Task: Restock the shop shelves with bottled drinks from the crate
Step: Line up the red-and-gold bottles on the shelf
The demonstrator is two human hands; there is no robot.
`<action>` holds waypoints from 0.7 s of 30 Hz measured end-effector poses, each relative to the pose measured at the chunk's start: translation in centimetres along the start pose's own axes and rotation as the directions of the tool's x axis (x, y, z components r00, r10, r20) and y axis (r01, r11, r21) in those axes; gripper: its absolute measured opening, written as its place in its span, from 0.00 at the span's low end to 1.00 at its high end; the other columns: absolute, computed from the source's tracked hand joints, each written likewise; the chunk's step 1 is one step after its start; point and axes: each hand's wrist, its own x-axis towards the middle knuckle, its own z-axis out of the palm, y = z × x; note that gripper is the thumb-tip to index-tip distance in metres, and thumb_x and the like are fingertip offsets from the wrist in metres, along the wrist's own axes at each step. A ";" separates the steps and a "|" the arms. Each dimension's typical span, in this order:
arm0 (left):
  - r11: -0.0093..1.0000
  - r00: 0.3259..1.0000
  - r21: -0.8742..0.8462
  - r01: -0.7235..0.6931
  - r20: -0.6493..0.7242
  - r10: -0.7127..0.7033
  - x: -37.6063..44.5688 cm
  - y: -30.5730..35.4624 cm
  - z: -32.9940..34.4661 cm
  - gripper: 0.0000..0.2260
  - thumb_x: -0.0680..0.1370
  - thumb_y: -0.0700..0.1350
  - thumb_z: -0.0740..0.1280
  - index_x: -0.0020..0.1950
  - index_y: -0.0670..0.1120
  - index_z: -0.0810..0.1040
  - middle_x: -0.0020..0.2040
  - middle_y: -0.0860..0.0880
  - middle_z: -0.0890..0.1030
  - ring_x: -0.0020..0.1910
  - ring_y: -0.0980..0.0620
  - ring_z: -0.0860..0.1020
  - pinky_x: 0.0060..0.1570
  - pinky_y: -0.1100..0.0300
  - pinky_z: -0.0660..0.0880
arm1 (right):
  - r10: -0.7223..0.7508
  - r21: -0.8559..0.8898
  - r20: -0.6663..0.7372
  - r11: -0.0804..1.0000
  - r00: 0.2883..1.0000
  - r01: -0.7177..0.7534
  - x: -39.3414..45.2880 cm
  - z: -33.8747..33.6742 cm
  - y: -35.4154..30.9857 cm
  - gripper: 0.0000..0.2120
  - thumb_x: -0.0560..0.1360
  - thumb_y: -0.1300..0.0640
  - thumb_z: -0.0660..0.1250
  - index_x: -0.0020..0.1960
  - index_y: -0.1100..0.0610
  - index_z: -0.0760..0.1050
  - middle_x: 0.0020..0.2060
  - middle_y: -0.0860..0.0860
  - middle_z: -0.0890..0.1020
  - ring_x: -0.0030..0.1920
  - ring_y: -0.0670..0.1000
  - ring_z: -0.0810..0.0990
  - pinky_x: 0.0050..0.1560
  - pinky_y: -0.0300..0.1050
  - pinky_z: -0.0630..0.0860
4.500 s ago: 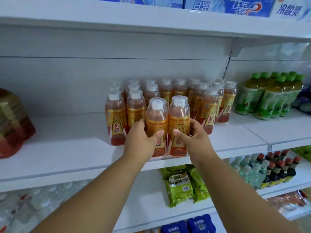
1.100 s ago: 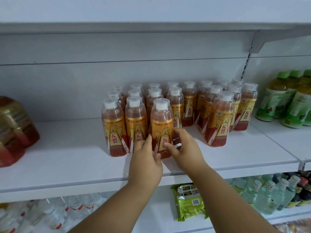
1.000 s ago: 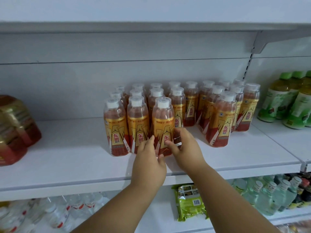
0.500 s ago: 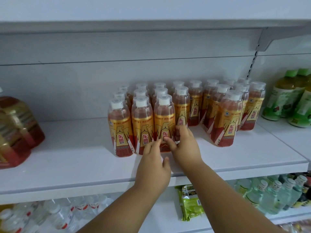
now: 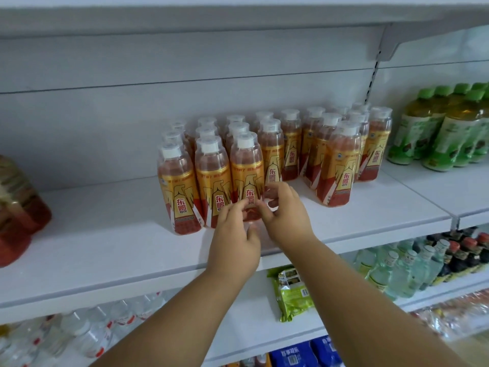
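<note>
front bottle being squared into its row

at nine o'clock your left hand (image 5: pixel 232 235) pinches the base of the front bottle (image 5: pixel 247 176), fingers clamped; at three o'clock your right hand (image 5: pixel 287 211) curls round it. since a second ago it has slid back flush with its neighbours on the shelf (image 5: pixel 105 250); this one looks placed, so fetch more.

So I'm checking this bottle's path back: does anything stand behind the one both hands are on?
Yes. Both the left hand and right hand pinch the front bottle; another orange bottle stands close behind it to the right.
</note>
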 end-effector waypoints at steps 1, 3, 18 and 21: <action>1.000 1.000 -0.021 -0.019 -0.017 0.019 -0.3 0.0 -0.1 0.20 0.82 0.40 0.64 0.74 0.52 0.70 0.69 0.55 0.71 0.63 0.56 0.75 0.64 0.57 0.76 | 0.016 0.014 -0.016 1.000 1.000 -0.015 -0.5 -0.3 -0.1 0.16 0.78 0.51 0.69 0.63 0.53 0.73 0.55 0.48 0.78 0.50 0.45 0.78 0.48 0.41 0.77; 0.995 0.996 -0.073 -0.066 -0.059 0.062 -1.0 -0.1 -0.1 0.17 0.82 0.38 0.64 0.69 0.53 0.73 0.63 0.57 0.74 0.56 0.62 0.76 0.56 0.66 0.76 | 0.041 0.004 -0.037 0.999 0.998 -0.041 -1.8 -0.9 -0.3 0.14 0.78 0.53 0.69 0.62 0.51 0.73 0.53 0.46 0.77 0.47 0.40 0.77 0.43 0.32 0.73; 0.972 0.983 -0.162 -0.169 0.043 0.178 -14.0 2.9 2.4 0.21 0.76 0.29 0.60 0.58 0.54 0.74 0.55 0.51 0.79 0.52 0.58 0.79 0.53 0.72 0.73 | 0.154 0.104 0.098 0.981 0.983 -0.164 -18.4 -9.7 -0.7 0.11 0.75 0.60 0.66 0.56 0.51 0.75 0.46 0.48 0.81 0.45 0.49 0.80 0.48 0.54 0.79; 0.973 0.987 -0.177 -0.151 0.023 0.157 -18.4 4.6 4.2 0.21 0.75 0.29 0.59 0.56 0.54 0.74 0.53 0.52 0.79 0.52 0.61 0.79 0.51 0.74 0.72 | 0.143 0.140 0.155 0.976 0.978 -0.165 -21.7 -12.6 0.3 0.12 0.76 0.60 0.66 0.58 0.52 0.76 0.47 0.46 0.81 0.45 0.46 0.80 0.47 0.49 0.79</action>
